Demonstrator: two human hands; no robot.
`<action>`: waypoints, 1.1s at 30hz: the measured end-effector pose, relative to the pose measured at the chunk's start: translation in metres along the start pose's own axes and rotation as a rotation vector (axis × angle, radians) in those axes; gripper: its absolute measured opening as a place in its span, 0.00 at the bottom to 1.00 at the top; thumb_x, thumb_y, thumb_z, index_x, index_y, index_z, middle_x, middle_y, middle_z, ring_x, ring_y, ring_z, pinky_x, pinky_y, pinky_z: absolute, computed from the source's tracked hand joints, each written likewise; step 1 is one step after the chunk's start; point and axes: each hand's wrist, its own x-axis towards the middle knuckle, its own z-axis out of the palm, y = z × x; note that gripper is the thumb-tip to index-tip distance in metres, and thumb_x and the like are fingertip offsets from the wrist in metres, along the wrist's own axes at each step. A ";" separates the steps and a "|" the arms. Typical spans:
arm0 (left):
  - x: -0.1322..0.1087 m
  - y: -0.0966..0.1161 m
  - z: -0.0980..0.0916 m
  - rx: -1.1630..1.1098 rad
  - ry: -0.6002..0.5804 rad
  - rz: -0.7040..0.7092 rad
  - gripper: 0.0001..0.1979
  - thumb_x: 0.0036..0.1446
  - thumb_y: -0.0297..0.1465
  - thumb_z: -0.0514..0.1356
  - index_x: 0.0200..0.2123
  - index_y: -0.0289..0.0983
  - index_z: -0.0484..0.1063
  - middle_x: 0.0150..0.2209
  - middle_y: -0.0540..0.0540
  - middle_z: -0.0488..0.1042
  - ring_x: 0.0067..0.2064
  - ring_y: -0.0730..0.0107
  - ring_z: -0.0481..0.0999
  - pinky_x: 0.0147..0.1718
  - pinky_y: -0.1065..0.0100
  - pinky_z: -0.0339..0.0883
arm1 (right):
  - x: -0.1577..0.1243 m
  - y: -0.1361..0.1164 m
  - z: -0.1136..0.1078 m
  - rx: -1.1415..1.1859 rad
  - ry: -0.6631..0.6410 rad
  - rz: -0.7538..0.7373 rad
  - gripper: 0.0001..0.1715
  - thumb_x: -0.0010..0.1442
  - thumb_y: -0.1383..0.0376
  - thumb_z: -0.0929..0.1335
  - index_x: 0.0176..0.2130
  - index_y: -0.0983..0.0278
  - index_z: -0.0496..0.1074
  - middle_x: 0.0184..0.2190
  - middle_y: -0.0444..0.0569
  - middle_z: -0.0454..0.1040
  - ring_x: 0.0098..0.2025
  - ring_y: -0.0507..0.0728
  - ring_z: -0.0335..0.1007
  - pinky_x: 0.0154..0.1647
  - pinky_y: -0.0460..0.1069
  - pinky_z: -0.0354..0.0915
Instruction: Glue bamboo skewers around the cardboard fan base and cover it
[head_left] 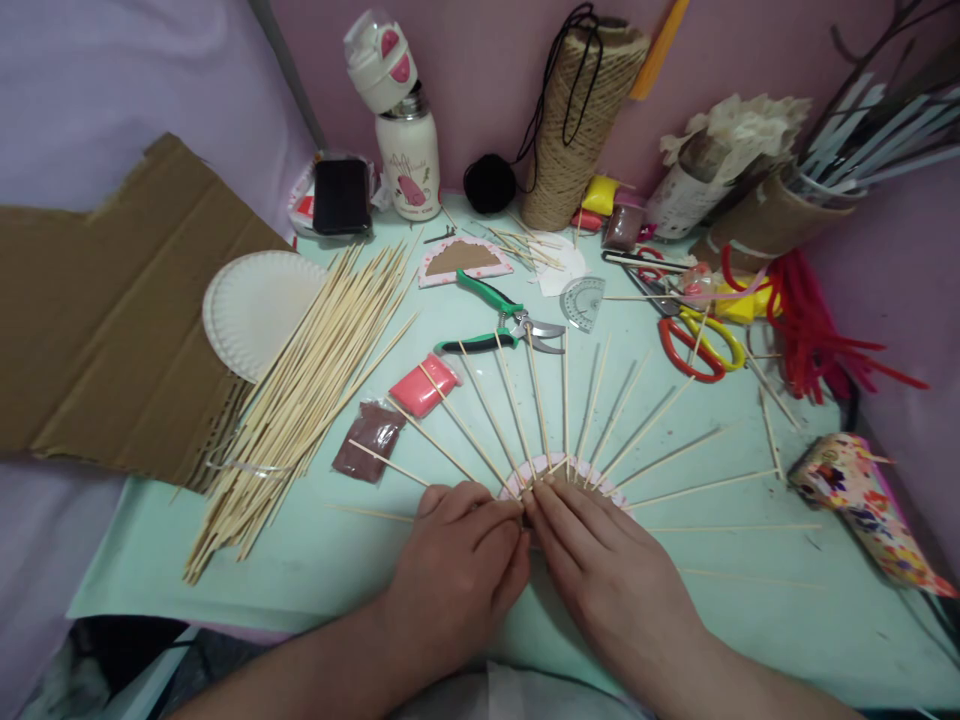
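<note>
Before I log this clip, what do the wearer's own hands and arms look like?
The left hand and right hand are bare, with no gloves, rings or bracelets visible. Both forearms are uncovered, and no sleeve or watch shows in view.

1) Pale straw along the fanned sticks [566,400] and the bundled sticks [307,380]
2) Pale pink border, brown middle, on the fan base [512,482]
3) Pink spots on a whitish edge, brown inside, across the loose semicircle [463,260]
4) Green, black and silver on the pruners [514,322]
5) Coral pink through the upper packet [418,390], dull maroon-brown through the lower packet [371,430]
6) Red and yellow around the scissors [687,321]
7) Multicoloured flowers on white over the pouch [862,495]
8) Mint green across the tablecloth [330,580]
</note>
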 end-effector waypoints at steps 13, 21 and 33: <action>0.000 0.000 -0.001 0.022 -0.008 0.013 0.09 0.63 0.26 0.56 0.32 0.36 0.75 0.36 0.48 0.81 0.36 0.65 0.74 0.36 0.59 0.64 | -0.001 -0.001 0.000 0.002 -0.010 0.007 0.18 0.65 0.72 0.63 0.50 0.73 0.76 0.51 0.57 0.78 0.53 0.63 0.72 0.53 0.57 0.71; -0.001 0.000 0.000 0.019 -0.003 0.010 0.09 0.63 0.25 0.56 0.32 0.36 0.75 0.35 0.48 0.81 0.36 0.66 0.73 0.35 0.59 0.64 | 0.001 0.000 -0.001 -0.005 -0.016 -0.002 0.18 0.65 0.72 0.62 0.50 0.73 0.76 0.50 0.57 0.78 0.53 0.62 0.72 0.54 0.56 0.70; 0.000 0.000 0.001 -0.007 0.001 0.005 0.09 0.63 0.25 0.56 0.32 0.35 0.75 0.35 0.49 0.81 0.36 0.65 0.73 0.35 0.60 0.62 | 0.002 -0.001 0.000 -0.007 0.015 0.016 0.19 0.66 0.72 0.60 0.49 0.72 0.77 0.49 0.55 0.79 0.51 0.62 0.73 0.52 0.56 0.71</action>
